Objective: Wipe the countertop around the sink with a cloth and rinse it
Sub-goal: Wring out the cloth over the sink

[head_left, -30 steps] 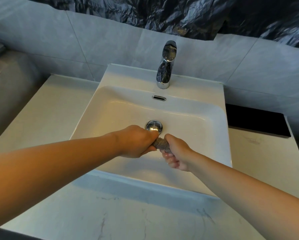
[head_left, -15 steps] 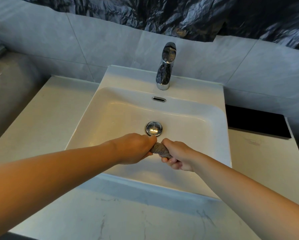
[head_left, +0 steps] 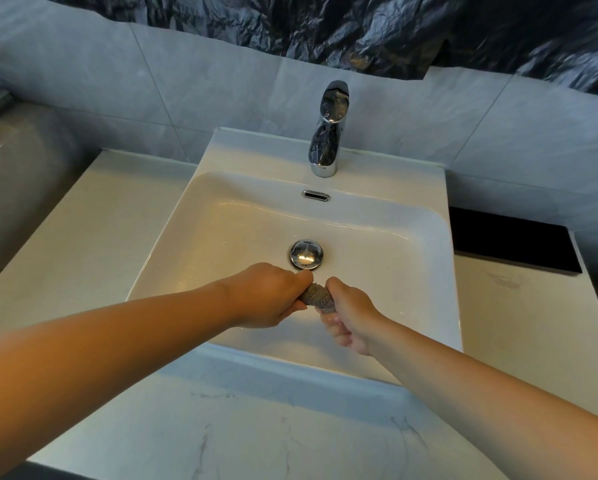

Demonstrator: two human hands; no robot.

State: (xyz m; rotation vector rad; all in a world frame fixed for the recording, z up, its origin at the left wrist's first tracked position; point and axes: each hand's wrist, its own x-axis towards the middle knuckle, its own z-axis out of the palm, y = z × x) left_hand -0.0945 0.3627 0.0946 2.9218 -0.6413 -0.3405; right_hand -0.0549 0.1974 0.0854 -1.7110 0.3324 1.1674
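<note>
White marble-look stone with faint grey veins makes up the counter [head_left: 83, 237], which fills the left side and the bottom of the frame and runs on to the right edge. Set into it at the centre is a white rectangular ceramic sink [head_left: 221, 216], with a round chrome drain plug [head_left: 306, 254] in its floor and a slim chrome overflow slot [head_left: 315, 195] on its back wall. Behind the basin, at upper centre, stands a shiny chrome single-lever tap [head_left: 328, 129]; no water shows at its spout. Reaching in from the lower left, the left hand [head_left: 269, 296] has its fingers curled shut around one end of a small grey textured cloth [head_left: 317, 297], twisted into a tight roll. The cloth sits over the sink, just below the drain plug in the frame. From the lower right, the right hand [head_left: 351, 318] clenches the other end of the roll, fingers closed around it. At the right middle, a flat black rectangular mat [head_left: 512, 240] lies on the counter beside the sink. Crumpled dark plastic sheeting [head_left: 325, 26] spans the top above grey wall tiles [head_left: 221, 81].
</note>
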